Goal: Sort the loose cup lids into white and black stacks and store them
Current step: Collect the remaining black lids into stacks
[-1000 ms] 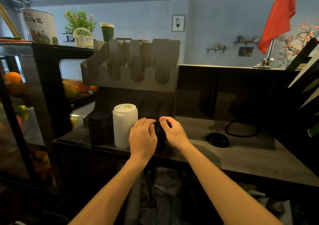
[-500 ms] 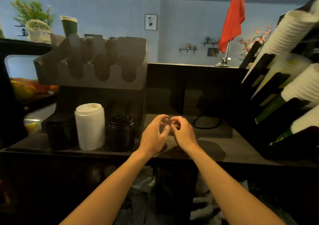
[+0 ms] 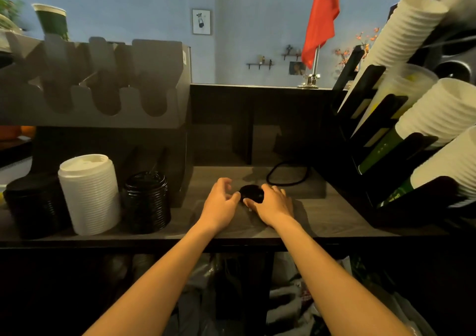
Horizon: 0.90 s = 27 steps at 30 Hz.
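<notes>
A single loose black lid [image 3: 252, 193] lies flat on the dark wooden counter [image 3: 322, 214], between my two hands. My right hand [image 3: 274, 204] cups its right side, with the thumb against the front rim and the fingers over the far edge. My left hand [image 3: 221, 203] is just left of it, fingers spread, its thumb tip at the lid's left rim. Further left stand three stacks: a glossy black lid stack [image 3: 146, 201], a taller white lid stack [image 3: 90, 194] and a matte black lid stack [image 3: 36, 204].
A grey slotted lid holder [image 3: 103, 85] overhangs the stacks. At the right, a black rack [image 3: 373, 134] holds slanted sleeves of white paper cups [image 3: 422, 34]. A black cable loop [image 3: 287, 175] lies behind the lid. A red flag [image 3: 322, 13] stands on the back ledge.
My hands left the glossy black stack and moved right to the loose black lid. The view swung right, bringing the cup rack into sight.
</notes>
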Each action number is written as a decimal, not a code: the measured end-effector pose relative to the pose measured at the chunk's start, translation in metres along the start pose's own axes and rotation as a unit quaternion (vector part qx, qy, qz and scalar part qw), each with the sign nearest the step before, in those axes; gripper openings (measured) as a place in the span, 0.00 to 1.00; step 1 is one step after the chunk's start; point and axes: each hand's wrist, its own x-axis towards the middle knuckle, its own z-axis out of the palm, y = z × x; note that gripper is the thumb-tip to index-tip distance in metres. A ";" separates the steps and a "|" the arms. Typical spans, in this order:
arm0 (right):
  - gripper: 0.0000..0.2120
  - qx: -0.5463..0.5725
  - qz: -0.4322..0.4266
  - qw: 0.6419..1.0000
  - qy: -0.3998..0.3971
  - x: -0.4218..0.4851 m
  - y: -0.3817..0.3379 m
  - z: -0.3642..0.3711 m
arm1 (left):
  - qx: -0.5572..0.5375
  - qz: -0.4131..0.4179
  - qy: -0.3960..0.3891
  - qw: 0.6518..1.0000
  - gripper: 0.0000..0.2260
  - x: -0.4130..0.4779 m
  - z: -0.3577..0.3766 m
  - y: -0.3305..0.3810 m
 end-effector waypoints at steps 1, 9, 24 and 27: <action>0.38 -0.003 -0.010 1.000 0.007 -0.001 -0.001 -0.001 | -0.016 -0.010 0.004 1.000 0.20 0.001 0.000 -0.001; 0.34 0.245 -0.149 0.958 0.019 -0.026 -0.004 -0.016 | -0.127 -0.054 0.029 0.990 0.25 -0.002 -0.005 0.007; 0.20 0.545 -0.145 0.825 -0.006 -0.052 -0.059 -0.037 | -0.276 0.018 0.076 0.958 0.14 -0.038 -0.061 0.030; 0.21 0.538 -0.165 0.827 0.008 -0.061 -0.077 -0.040 | -0.245 0.046 0.085 0.965 0.12 -0.046 -0.078 0.030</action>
